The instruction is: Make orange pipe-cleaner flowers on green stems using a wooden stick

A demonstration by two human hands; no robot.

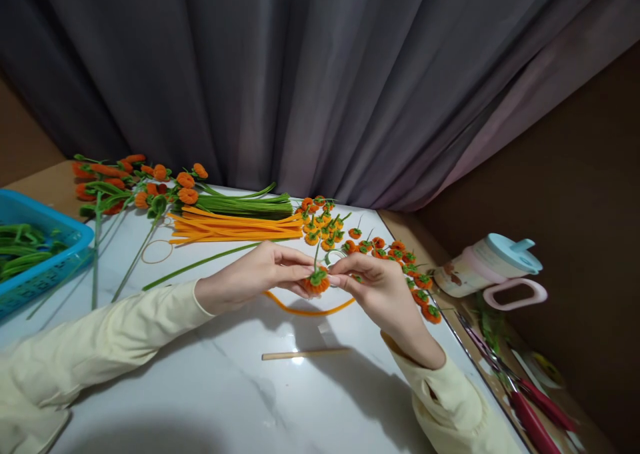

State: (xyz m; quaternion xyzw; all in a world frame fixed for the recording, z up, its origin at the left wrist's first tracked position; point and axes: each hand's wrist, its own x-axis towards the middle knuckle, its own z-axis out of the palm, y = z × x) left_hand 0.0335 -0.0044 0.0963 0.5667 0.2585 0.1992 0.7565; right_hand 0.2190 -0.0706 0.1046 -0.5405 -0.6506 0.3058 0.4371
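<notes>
Between my two hands, above the table, is a small round orange pipe-cleaner fruit with a green leafy top and a thin stem pointing up. My left hand pinches it from the left with closed fingers. From the right, the thumb and forefinger of my right hand close at its edge. Behind the right fingertips a roll of green tape is partly hidden. Below the hands an orange pipe cleaner lies in a curve. A thin wooden stick lies nearer to me.
Bundles of orange and green pipe cleaners lie at the back. Several finished fruits are spread to the right, orange flowers at back left. A blue basket stands left; a cup and red-handled pliers lie right.
</notes>
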